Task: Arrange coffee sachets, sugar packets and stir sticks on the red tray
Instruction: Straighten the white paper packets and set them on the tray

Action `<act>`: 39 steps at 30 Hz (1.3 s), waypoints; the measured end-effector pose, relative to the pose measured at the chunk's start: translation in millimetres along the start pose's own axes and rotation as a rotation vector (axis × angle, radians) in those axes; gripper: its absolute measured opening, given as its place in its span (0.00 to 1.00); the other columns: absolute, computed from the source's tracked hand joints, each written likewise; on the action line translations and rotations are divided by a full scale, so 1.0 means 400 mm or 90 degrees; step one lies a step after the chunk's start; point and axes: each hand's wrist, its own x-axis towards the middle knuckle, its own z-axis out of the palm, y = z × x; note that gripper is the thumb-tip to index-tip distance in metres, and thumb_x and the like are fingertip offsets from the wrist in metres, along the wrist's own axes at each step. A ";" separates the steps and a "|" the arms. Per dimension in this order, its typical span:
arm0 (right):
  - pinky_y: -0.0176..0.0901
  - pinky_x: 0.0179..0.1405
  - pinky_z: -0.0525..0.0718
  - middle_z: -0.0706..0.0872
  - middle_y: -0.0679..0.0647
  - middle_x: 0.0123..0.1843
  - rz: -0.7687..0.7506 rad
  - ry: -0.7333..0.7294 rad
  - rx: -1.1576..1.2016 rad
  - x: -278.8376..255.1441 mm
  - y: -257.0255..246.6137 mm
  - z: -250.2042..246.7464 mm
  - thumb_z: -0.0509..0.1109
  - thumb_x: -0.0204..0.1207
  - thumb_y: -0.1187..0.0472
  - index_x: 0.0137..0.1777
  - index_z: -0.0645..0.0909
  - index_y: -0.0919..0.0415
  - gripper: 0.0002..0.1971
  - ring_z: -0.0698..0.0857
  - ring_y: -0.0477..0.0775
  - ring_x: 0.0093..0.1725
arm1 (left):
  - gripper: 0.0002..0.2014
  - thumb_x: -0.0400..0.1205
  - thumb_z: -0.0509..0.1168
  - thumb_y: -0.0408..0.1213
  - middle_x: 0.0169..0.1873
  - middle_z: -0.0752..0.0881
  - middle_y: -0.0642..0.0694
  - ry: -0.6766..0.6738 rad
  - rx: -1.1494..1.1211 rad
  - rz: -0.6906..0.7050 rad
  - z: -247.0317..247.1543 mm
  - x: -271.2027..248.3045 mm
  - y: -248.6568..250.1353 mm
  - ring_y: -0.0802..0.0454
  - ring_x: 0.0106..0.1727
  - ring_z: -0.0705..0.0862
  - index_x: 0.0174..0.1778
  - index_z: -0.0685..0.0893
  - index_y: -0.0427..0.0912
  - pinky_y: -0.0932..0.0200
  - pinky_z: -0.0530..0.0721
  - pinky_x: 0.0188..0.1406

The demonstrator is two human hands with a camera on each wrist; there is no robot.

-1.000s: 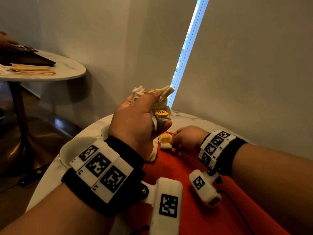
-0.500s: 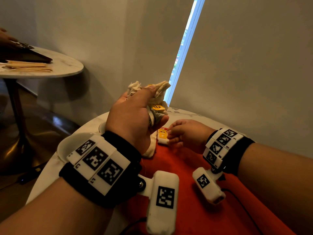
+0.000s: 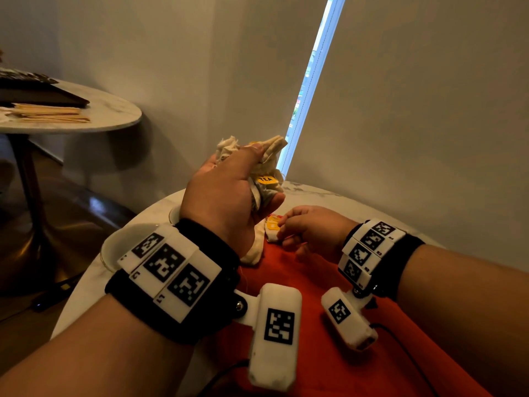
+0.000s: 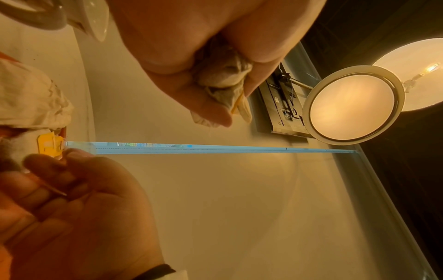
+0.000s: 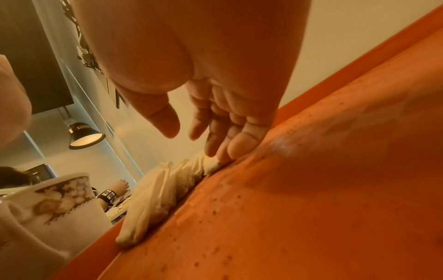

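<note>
Fingers grip tea bags above red tray.

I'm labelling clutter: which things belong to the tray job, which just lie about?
Job: red tray, sachets at its edge by the right hand, sachet bundle in the left hand.
Lying about: saucer, floral cup, side table, wall lamp.

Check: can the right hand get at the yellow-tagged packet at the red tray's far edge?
Probably yes. The right hand is already at the yellow-tagged packet on the red tray, nothing between; the left hand holds its tea bag bundle above.
</note>
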 end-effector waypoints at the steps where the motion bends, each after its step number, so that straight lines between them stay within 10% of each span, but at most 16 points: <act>1: 0.44 0.30 0.83 0.89 0.63 0.48 -0.015 0.018 0.001 -0.004 -0.003 -0.004 0.69 0.78 0.69 0.50 0.83 0.61 0.05 0.87 0.56 0.41 | 0.06 0.85 0.67 0.39 0.38 0.89 0.47 0.000 0.004 -0.004 0.002 -0.001 0.001 0.51 0.36 0.90 0.54 0.87 0.42 0.57 0.87 0.33; 6: 0.46 0.32 0.78 0.86 0.58 0.40 -0.121 0.135 0.086 -0.045 -0.050 -0.034 0.67 0.86 0.52 0.48 0.83 0.61 0.12 0.83 0.55 0.37 | 0.13 0.78 0.73 0.41 0.26 0.87 0.48 0.019 0.012 -0.038 0.017 -0.008 0.004 0.50 0.27 0.82 0.26 0.92 0.55 0.63 0.85 0.27; 14: 0.44 0.32 0.75 0.80 0.54 0.32 -0.207 0.038 0.220 -0.175 -0.150 -0.044 0.65 0.74 0.34 0.43 0.81 0.62 0.27 0.77 0.50 0.29 | 0.11 0.77 0.74 0.42 0.43 0.92 0.37 0.008 0.053 -0.076 0.023 -0.024 -0.002 0.46 0.35 0.88 0.54 0.90 0.48 0.60 0.85 0.26; 24: 0.43 0.30 0.75 0.85 0.55 0.33 -0.257 0.041 0.187 -0.192 -0.132 -0.031 0.72 0.80 0.67 0.45 0.84 0.62 0.02 0.79 0.51 0.31 | 0.12 0.82 0.71 0.38 0.49 0.91 0.39 -0.015 0.081 -0.096 0.019 -0.021 -0.010 0.45 0.38 0.90 0.61 0.87 0.49 0.59 0.85 0.27; 39: 0.41 0.30 0.74 0.83 0.58 0.38 -0.235 -0.024 0.246 -0.201 -0.109 -0.027 0.70 0.77 0.63 0.51 0.84 0.64 0.06 0.78 0.51 0.33 | 0.15 0.81 0.72 0.45 0.50 0.90 0.36 -0.013 0.129 -0.123 0.016 -0.015 -0.019 0.47 0.36 0.88 0.61 0.84 0.43 0.60 0.84 0.26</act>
